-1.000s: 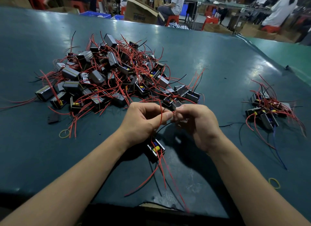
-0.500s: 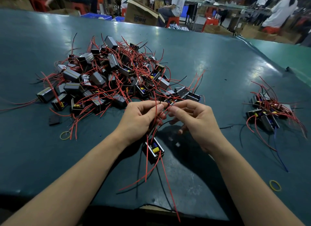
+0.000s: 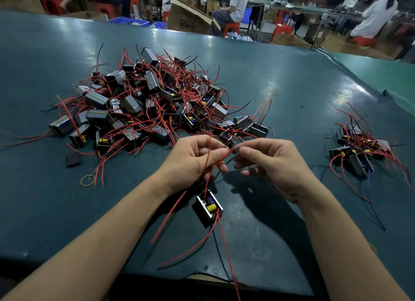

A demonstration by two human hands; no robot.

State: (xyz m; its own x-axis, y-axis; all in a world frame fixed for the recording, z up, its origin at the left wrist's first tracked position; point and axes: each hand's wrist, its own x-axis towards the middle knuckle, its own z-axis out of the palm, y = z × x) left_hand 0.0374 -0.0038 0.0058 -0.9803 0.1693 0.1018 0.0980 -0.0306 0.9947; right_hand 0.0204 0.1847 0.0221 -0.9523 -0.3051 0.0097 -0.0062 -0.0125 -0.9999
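A small black box module (image 3: 209,208) with a yellow part inside hangs just below my hands, near the table's front edge. Red wires (image 3: 210,166) and a black wire run up from it. My left hand (image 3: 195,160) grips the red wires with curled fingers. My right hand (image 3: 270,164) pinches the wire ends at its fingertips, close against the left hand's fingers. Other red wires from the module trail down over the table's front edge.
A big heap of the same black modules with red wires (image 3: 146,105) lies behind the hands at left. A small pile of modules (image 3: 359,150) lies at right. A rubber band (image 3: 88,180) and a black lid (image 3: 73,159) lie on the dark green table (image 3: 280,94). People sit far behind.
My hands have drawn slightly apart and risen, lifting the wires; the module has shifted a little and its loose red wires swung to the left.
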